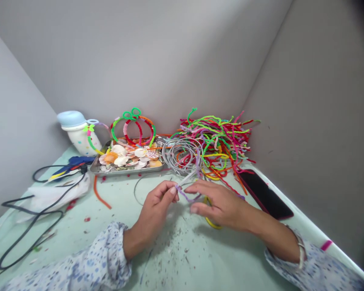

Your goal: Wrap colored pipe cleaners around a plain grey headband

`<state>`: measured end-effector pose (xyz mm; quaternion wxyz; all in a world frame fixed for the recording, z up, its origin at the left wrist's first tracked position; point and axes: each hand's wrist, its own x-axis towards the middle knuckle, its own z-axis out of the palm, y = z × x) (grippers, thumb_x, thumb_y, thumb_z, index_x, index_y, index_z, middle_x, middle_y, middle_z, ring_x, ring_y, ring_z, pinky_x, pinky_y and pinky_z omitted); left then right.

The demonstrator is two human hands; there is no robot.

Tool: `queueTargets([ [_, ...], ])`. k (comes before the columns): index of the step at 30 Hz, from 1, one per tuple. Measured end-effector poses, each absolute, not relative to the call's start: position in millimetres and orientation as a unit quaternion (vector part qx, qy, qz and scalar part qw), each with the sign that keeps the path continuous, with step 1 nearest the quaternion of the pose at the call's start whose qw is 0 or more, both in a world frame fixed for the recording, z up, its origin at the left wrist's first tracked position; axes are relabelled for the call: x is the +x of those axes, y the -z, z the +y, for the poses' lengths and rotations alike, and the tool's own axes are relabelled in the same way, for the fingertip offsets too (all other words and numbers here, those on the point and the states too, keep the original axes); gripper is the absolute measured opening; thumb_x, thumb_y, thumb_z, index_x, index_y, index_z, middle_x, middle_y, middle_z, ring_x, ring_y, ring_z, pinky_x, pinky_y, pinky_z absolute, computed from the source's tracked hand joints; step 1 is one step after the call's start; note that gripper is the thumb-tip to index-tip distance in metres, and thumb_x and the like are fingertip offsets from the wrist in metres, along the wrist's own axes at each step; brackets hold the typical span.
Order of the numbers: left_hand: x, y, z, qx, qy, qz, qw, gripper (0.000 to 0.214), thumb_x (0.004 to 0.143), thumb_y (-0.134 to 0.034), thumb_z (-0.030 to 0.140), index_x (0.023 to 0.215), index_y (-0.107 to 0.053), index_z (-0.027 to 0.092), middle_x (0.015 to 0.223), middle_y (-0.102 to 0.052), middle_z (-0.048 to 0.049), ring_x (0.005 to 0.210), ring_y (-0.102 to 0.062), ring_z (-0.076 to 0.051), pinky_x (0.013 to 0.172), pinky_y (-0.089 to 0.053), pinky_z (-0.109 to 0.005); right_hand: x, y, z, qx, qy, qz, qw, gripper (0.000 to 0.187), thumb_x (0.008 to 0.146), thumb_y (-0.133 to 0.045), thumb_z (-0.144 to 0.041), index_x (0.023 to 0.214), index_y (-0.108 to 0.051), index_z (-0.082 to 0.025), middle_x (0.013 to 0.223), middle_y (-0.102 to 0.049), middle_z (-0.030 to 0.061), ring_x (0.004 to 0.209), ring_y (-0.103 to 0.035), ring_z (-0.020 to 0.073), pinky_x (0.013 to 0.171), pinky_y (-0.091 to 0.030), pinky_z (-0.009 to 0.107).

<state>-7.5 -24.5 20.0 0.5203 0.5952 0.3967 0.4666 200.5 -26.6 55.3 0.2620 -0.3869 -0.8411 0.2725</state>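
Purple pipe cleaner [187, 199] is apparently being shaped, left hand [157, 203] pinching it, right hand [221, 205] gaping unloaded, next requiring closure.

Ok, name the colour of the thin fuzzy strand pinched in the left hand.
The thin fuzzy strand is light purple, shown in the head view.

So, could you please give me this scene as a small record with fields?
Left hand: pinches a purple pipe cleaner
Right hand: thumb and fingers apart, beside that pipe cleaner; contact unclear
Behind the hands: coil of grey wire
Back left: metal tray of seashells, with pipe-cleaner hoops on top
Back right: heap of multicoloured pipe cleaners
Far left: white bottle with pale blue lid; black cable
Right side: smartphone, lying flat
Surface: pale green tabletop
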Motion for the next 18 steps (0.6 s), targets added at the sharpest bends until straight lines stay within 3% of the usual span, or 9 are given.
queueTargets([
  [4,-6.7,-19.2,-22.2,0.574,-0.478,0.405,0.527,0.016,0.092,-0.053,0.031,0.086,-0.059,0.017,0.073,-0.053,0.0016,0.071,-0.048,-0.014,0.069,-0.04,-0.025,205.7,-70.5,-38.4,-0.399,-0.458,-0.769,0.2,0.045,0.093,-0.056,-0.045,0.132,-0.054,-0.024,0.091,-0.072,0.0038,0.075,-0.067,0.0156,0.067,-0.051,0.027],
  [7,-6.4,-20.4,-22.6,0.569,-0.476,0.403,0.536,0.016,0.092,-0.053,0.03,0.084,-0.059,0.017,0.072,-0.052,0.0018,0.071,-0.048,-0.013,0.07,-0.039,-0.024,217.7,-85.6,-42.5,-0.357,-0.616,-0.687,0.145,0.045,0.095,-0.05,-0.047,0.133,-0.052,-0.023,0.094,-0.073,0.0063,0.071,-0.07,0.0158,0.057,-0.053,0.026],
  [8,-6.2,-20.8,-23.1,0.57,-0.474,0.401,0.538,0.017,0.092,-0.053,0.03,0.083,-0.059,0.017,0.072,-0.052,0.0019,0.071,-0.048,-0.013,0.07,-0.039,-0.024,221.7,-89.2,-41.4,-0.368,-0.607,-0.69,0.143,0.041,0.095,-0.05,-0.046,0.128,-0.057,-0.022,0.091,-0.073,0.0063,0.069,-0.07,0.0162,0.054,-0.053,0.025],
  [10,-5.8,-21.2,-24.2,0.576,-0.464,0.398,0.543,0.017,0.092,-0.053,0.029,0.082,-0.059,0.017,0.071,-0.053,0.002,0.071,-0.048,-0.013,0.071,-0.038,-0.024,227.4,-92.6,-35.7,-0.426,-0.474,-0.734,0.235,0.032,0.096,-0.051,-0.043,0.117,-0.064,-0.023,0.089,-0.073,0.0058,0.068,-0.069,0.0161,0.055,-0.053,0.026],
  [12,-5.2,-20.9,-25.1,0.583,-0.448,0.393,0.552,0.016,0.092,-0.054,0.029,0.083,-0.06,0.017,0.071,-0.054,0.0018,0.071,-0.048,-0.013,0.071,-0.038,-0.024,228.8,-90.4,-27.3,-0.458,-0.267,-0.783,0.325,0.025,0.092,-0.06,-0.035,0.113,-0.066,-0.024,0.105,-0.071,0.0073,0.092,-0.067,0.0207,0.079,-0.054,0.034],
  [14,-4.4,-20.0,-26.0,0.586,-0.435,0.385,0.565,0.016,0.092,-0.054,0.029,0.084,-0.061,0.017,0.071,-0.055,0.0015,0.071,-0.048,-0.013,0.071,-0.038,-0.025,226.0,-83.9,-19.3,-0.417,-0.145,-0.826,0.351,0.024,0.089,-0.065,-0.029,0.112,-0.067,-0.025,0.114,-0.068,0.0069,0.108,-0.061,0.0233,0.096,-0.047,0.04],
  [18,-3.4,-18.5,-28.6,0.589,-0.413,0.359,0.595,0.016,0.093,-0.054,0.029,0.087,-0.062,0.017,0.072,-0.055,0.0015,0.07,-0.049,-0.013,0.07,-0.038,-0.025,216.6,-67.0,-12.3,-0.353,-0.132,-0.861,0.341,0.018,0.091,-0.062,-0.021,0.108,-0.069,-0.022,0.105,-0.069,0.0064,0.101,-0.061,0.0195,0.09,-0.048,0.035],
])
